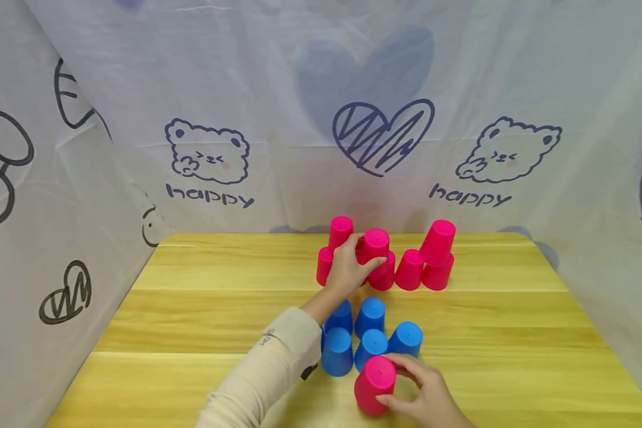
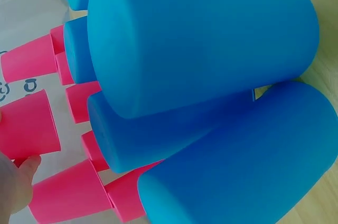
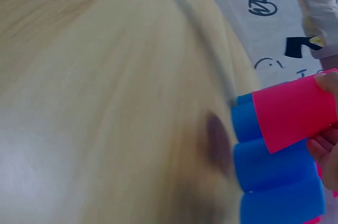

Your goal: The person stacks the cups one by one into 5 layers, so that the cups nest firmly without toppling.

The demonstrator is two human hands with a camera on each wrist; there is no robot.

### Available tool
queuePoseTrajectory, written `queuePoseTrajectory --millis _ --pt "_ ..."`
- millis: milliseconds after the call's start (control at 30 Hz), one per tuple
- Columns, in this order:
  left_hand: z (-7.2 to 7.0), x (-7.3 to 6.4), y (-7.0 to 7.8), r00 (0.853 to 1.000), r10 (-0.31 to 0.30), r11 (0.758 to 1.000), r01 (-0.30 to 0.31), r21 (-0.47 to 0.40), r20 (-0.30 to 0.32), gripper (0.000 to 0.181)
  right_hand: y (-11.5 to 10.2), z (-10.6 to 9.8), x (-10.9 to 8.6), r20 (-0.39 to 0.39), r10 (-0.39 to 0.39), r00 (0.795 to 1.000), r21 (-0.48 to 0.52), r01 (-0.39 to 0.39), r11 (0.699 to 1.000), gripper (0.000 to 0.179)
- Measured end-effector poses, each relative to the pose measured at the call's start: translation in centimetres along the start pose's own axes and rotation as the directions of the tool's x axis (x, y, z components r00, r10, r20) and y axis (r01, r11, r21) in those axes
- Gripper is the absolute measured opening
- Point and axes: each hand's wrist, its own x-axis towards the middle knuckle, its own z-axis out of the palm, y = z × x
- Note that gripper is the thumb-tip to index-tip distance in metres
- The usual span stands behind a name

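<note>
My left hand [image 1: 348,268] grips an upside-down pink cup [image 1: 376,242] over the back row of pink cups. In the left wrist view, a small gap shows between this held cup [image 2: 29,129] and the row. Upper pink cups stand on either side of it, a left one [image 1: 340,232] and a right one [image 1: 438,242]. Near the front, my right hand [image 1: 428,393] pinches another upside-down pink cup [image 1: 373,386] between thumb and fingers. The right wrist view has this cup [image 3: 293,110] above the table, beside the blue cups.
Several upside-down blue cups [image 1: 337,352] stand close together between the two hands, under and beside the left forearm. The lower pink row includes a cup [image 1: 409,270] right of centre. Behind the wooden table [image 1: 203,321] hangs a printed white cloth [image 1: 289,107].
</note>
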Motion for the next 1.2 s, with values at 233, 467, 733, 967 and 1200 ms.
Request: queuePoseTrajectory --millis 233,467,733,967,1200 --pt "-0.3 0.1 0.1 1.0 0.008 0.999 -0.008 0.034 -0.007 0.059 -1.2 -1.5 -0.1 -0.019 0.015 1.0 0.028 -0.015 0.999 0.054" --pt "-0.2 0.3 -0.2 1.0 0.011 0.998 -0.012 0.054 0.013 0.059 -1.6 -2.1 -0.3 -0.06 -0.03 0.998 0.015 0.031 0.999 0.052" --pt "0.3 0.7 -0.1 0.999 0.008 0.998 -0.01 0.057 0.042 0.057 -2.4 -3.1 -0.1 -0.171 -0.256 0.951 -0.026 0.256 0.966 0.05" --pt "0.9 1.0 0.2 0.999 -0.04 0.997 0.038 0.068 0.021 0.056 -2.4 -3.8 0.5 -0.23 -0.449 0.863 -0.015 0.459 0.889 0.056" --pt "1.4 1.3 0.3 0.997 -0.076 0.991 0.078 0.111 -0.023 0.054 -2.6 -4.4 0.7 -0.256 -0.429 0.867 -0.037 0.434 0.9 0.055"
